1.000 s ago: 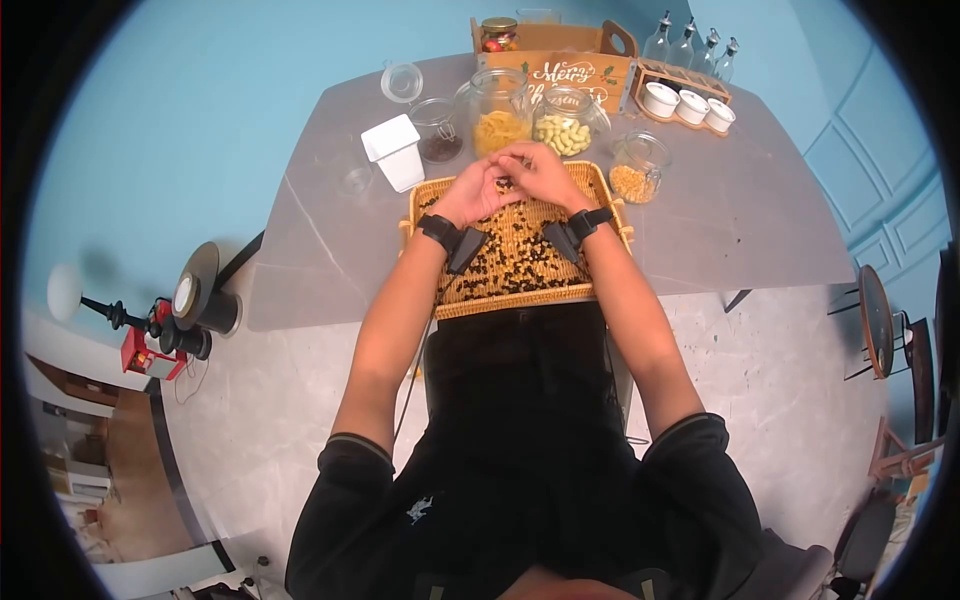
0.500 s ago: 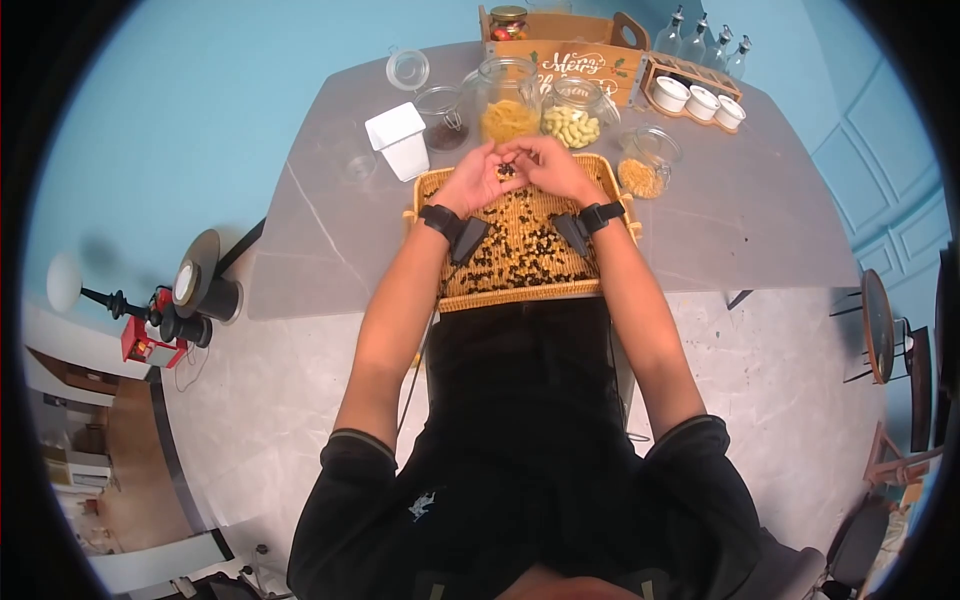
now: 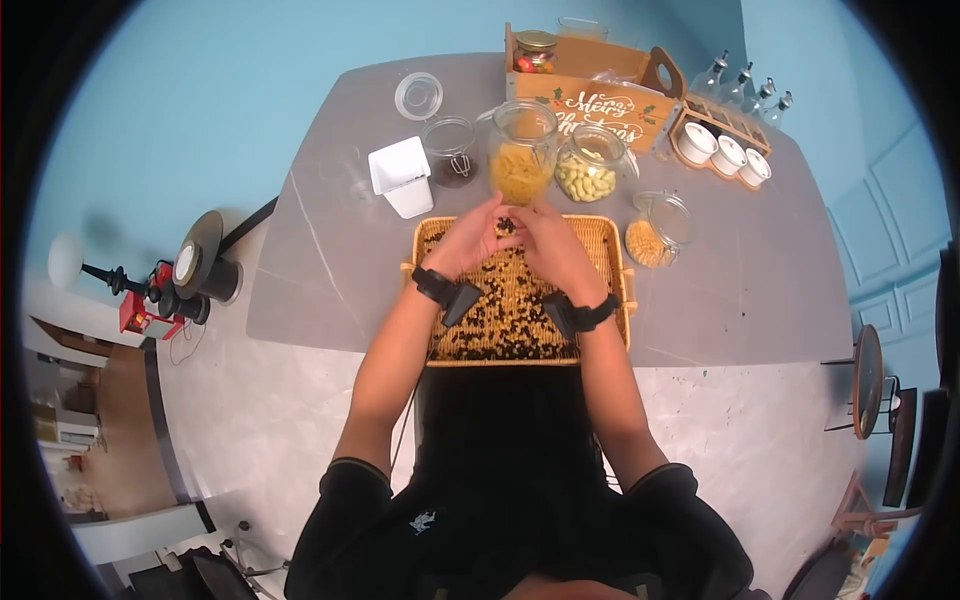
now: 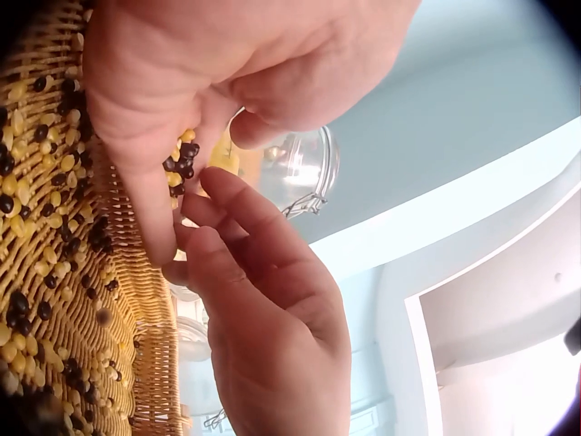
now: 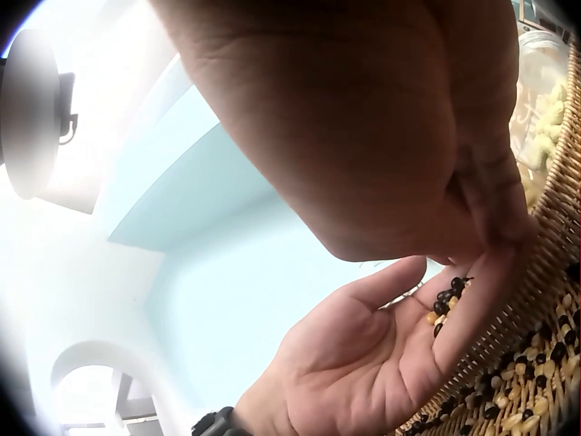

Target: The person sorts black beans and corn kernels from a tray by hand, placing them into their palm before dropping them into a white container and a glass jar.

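Observation:
My left hand (image 3: 467, 245) is palm up over the far side of a rectangular wicker basket (image 3: 520, 363), its fingers nearly straight. A small heap of black beans (image 5: 451, 295) mixed with yellow kernels (image 4: 175, 179) lies on those fingers. From the other side my right hand (image 3: 553, 250) reaches in with bent fingers, the tips right beside the heap. In the left wrist view its thumb and forefinger tips stand apart, with nothing seen between them. More black beans and yellow kernels are scattered across the basket floor.
Behind the basket stand a jar of yellow pasta (image 3: 520, 178), a jar of pale green pieces (image 3: 588, 180), a dark-filled jar (image 3: 455, 168) and a white container (image 3: 398, 175). An open jar of yellow bits (image 3: 645, 243) is at right. Farther back are a wooden crate (image 3: 600, 108) and white pots (image 3: 698, 143).
The head view has tilted, so table and basket appear lower. My right hand has drawn slightly back from over the left fingers; both hands stay above the basket's far side.

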The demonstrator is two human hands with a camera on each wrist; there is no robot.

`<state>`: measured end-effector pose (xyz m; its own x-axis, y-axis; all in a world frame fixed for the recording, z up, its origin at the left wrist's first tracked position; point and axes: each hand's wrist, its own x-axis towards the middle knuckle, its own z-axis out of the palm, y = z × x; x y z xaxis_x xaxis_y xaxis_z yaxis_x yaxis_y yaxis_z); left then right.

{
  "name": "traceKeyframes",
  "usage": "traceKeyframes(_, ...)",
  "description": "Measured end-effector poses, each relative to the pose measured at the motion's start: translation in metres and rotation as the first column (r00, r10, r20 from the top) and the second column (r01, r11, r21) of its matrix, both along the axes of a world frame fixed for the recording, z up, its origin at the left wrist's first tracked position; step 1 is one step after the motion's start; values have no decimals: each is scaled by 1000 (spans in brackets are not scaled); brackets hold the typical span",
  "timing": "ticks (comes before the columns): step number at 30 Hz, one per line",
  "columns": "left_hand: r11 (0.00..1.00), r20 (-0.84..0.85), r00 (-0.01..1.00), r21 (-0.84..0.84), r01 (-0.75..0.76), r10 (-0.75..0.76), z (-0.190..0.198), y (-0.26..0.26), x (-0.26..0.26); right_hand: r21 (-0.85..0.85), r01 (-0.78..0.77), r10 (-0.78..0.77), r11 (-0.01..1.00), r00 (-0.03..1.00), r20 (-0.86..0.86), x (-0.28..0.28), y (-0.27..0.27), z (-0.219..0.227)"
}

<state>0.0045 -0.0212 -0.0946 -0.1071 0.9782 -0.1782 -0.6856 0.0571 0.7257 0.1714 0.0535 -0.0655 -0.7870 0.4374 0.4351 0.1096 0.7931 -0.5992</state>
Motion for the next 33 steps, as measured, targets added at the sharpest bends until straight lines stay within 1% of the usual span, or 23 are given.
traceKeyframes(1, 1000, 1, 1000, -26, 6, -6, 0, -1, -1, -26, 13, -13, 1000, 1000, 0, 0, -2, -1)
traceKeyframes(2, 999, 7, 1000, -37, 23, -23, -1, 0, -2, 18, 5, -5, 1000, 1000, -25, -1, -2, -1)
traceKeyframes(5, 998, -24, 1000, -65, -6, 5, 8, 2, 1, -21, 46, -45, 999, 998, 33, 1, -10, 13)
traceKeyframes(9, 999, 17, 1000, -28, 16, -15, 5, 4, -2, -11, 58, -57, 998, 996, 61, -2, -12, 19)
traceKeyframes(12, 998, -34, 999, -47, 38, -40, 12, 3, -3, 45, 87, -88, 995, 995, 42, -1, -13, 21)
traceKeyframes(15, 997, 12, 999, -71, -29, 30, 19, 5, 0, 22, 86, -87, 996, 996, 8, -1, -10, 24)
traceKeyframes(18, 998, 37, 998, -38, -45, 46, 12, 7, 2, 30, 110, -110, 994, 994, 7, 0, -6, 24)
traceKeyframes(21, 999, 60, 998, 23, -39, 38, 15, 6, 4, 103, 79, -70, 992, 994, -84, -4, -3, 26)
traceKeyframes(24, 992, 145, 985, 66, -107, 96, 24, 0, 12, 139, 98, -89, 985, 993, -71, -7, -4, 23)
traceKeyframes(27, 988, 242, 962, 52, -143, 126, 2, 9, 13, 154, 134, -131, 979, 991, -30, -11, -4, 16)
traceKeyframes(30, 990, 191, 973, 19, -137, 131, 2, 8, 15, 53, 147, -147, 988, 989, -9, -13, -5, 15)
traceKeyframes(33, 991, 170, 977, 14, -135, 130, 4, 4, 14, -36, 110, -111, 993, 993, -33, -15, -7, 13)
